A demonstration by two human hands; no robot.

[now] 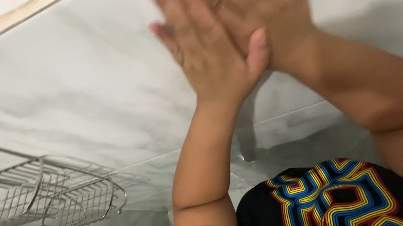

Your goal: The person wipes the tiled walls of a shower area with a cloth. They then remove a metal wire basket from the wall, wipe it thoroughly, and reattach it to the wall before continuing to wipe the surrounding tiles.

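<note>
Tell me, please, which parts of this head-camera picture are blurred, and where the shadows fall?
Head view: the left hand and right hand, pressed together, are motion-blurred, worst at the fingertips near the top edge. The wire rack is soft but readable. The arms cast a grey shadow on the marbled tile wall, right of and below the hands.

Left hand: my left hand (210, 53) is flat, fingers straight, palm against the other.
Right hand: my right hand (260, 6) presses back, blurred.
Behind: grey-veined white marble wall tiles (70, 86).
Lower left: silver wire rack (45, 198).
</note>
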